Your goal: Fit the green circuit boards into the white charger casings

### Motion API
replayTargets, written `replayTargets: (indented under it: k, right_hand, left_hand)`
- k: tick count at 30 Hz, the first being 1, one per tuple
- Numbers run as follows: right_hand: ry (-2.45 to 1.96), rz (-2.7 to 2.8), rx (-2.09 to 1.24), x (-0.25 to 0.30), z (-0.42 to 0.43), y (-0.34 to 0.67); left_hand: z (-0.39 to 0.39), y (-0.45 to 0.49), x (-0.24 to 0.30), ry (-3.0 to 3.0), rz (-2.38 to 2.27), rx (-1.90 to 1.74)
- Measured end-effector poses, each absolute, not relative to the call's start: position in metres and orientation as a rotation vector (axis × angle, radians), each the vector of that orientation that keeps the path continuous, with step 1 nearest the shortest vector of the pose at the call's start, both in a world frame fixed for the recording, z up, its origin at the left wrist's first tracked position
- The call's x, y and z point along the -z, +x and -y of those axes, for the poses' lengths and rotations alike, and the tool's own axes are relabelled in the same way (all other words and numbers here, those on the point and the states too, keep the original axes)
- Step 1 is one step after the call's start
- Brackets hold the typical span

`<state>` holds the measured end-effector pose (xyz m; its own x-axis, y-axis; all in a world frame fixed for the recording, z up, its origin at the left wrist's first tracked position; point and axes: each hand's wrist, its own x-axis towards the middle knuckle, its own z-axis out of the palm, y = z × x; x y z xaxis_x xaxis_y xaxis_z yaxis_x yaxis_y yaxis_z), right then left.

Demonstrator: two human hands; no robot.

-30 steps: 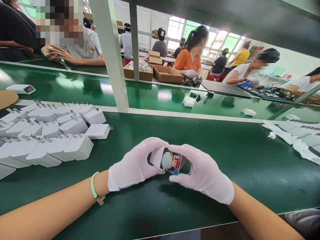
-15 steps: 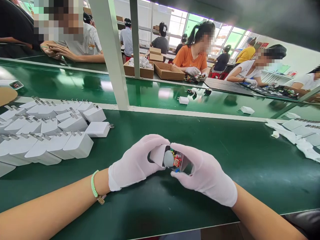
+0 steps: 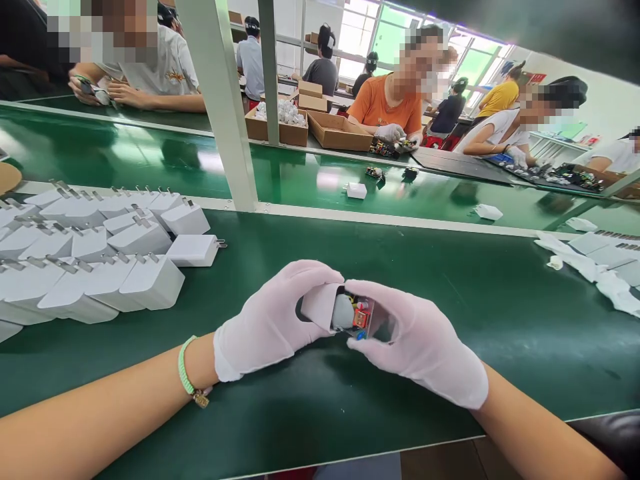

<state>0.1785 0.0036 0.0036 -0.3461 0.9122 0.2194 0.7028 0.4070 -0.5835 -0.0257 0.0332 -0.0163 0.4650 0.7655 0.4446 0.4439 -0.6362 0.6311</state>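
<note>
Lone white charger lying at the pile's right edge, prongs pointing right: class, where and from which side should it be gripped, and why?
Probably take the lone charger by its plain white body, from above, pinching the near and far flat sides. Its prongs stick out rightward and the pile crowds its left, so those ends are poor grips.

One left hand (image 3: 267, 327), one right hand (image 3: 425, 350), one open charger (image 3: 347, 313), two cardboard boxes (image 3: 293, 137), one green bracelet (image 3: 184, 367).

On the green surface (image 3: 500, 320), the gloved left grip (image 3: 273, 320) and right grip (image 3: 420, 347) together clasp a white charger shell (image 3: 320, 303), its circuit board (image 3: 356, 317) exposed. White chargers (image 3: 100, 253) lie piled at the left.
</note>
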Motion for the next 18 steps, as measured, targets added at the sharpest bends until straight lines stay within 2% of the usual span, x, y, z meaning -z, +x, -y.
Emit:
replayTargets:
  k: [7, 12, 18]
  right_hand:
    - [-1.418, 2.199, -0.962, 0.014, -0.015, 0.179]
    - [-1.349, 1.884, -1.348, 0.009, -0.014, 0.176]
    - [-0.842, 1.567, -1.805, -0.002, -0.02, 0.164]
  left_hand:
    - [-0.032, -0.026, 0.017, 2.276, -0.976, -0.99]
    - [-0.032, -0.026, 0.016, 2.238, -0.978, -1.003]
    - [-0.026, -0.022, 0.017, 2.205, -0.965, -0.952]
